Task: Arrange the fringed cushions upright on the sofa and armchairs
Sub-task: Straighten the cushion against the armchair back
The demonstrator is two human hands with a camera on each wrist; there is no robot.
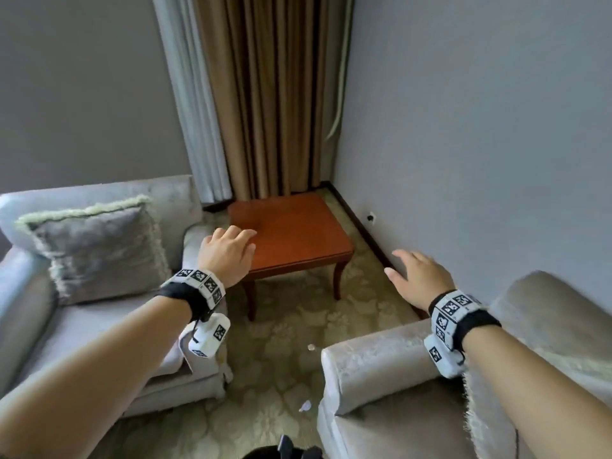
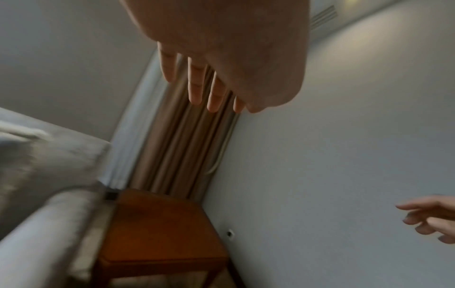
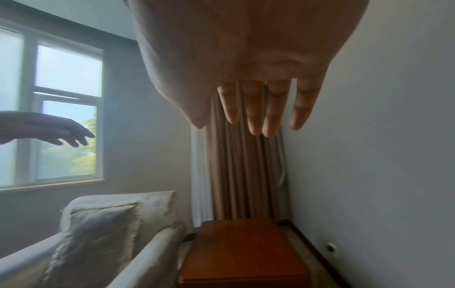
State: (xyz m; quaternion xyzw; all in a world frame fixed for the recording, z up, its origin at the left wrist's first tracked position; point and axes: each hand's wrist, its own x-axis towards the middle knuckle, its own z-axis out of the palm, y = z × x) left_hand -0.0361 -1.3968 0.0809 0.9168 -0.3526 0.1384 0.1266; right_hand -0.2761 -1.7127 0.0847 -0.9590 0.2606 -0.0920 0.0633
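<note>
fringed cushion [image 1: 97, 251] upright, leaning on armchair [image 1: 82, 326] back

Carpet gap [image 1: 281, 326] open between armchairs; side table [image 1: 291, 236] blocks corner.

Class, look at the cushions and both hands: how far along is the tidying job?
Done: one fringed cushion stands upright against the back of the left armchair. In hand: nothing; the left hand and right hand hover open. Left: a fringed edge shows on the right armchair, mostly hidden by the arm, so its state is unclear.
</note>
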